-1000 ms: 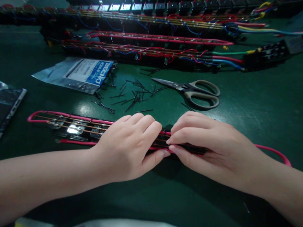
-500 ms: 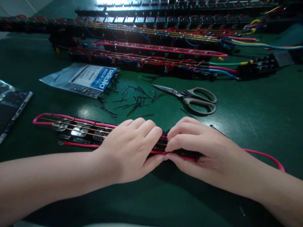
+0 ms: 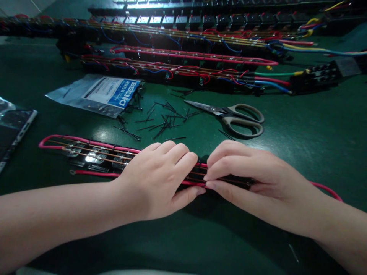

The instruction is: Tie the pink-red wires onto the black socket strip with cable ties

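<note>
A long black strip with copper-coloured rods (image 3: 110,154) and a thick red cable (image 3: 94,143) along it lies across the table in front of me. My left hand (image 3: 160,177) is wrapped over its middle, thumb against the near red cable. Just right of that thumb, my right hand (image 3: 249,175) pinches at the same near cable with thumb and fingertips. Whether a cable tie is between those fingertips, I cannot tell. The palms and the strip's middle part are hidden under the hands. The cable's ring end (image 3: 73,172) shows at the left.
Beyond the hands lie scissors (image 3: 229,116), several loose black cable ties (image 3: 169,121) and a labelled plastic bag (image 3: 97,95). More wired strips (image 3: 183,70) stretch across the back. A dark flat object (image 3: 14,130) sits at the left edge of the green table (image 3: 309,126).
My right hand has shifted slightly right, and its fingers have lifted a little off the strip. A black tie end behind that hand no longer shows. The left hand stays in place.
</note>
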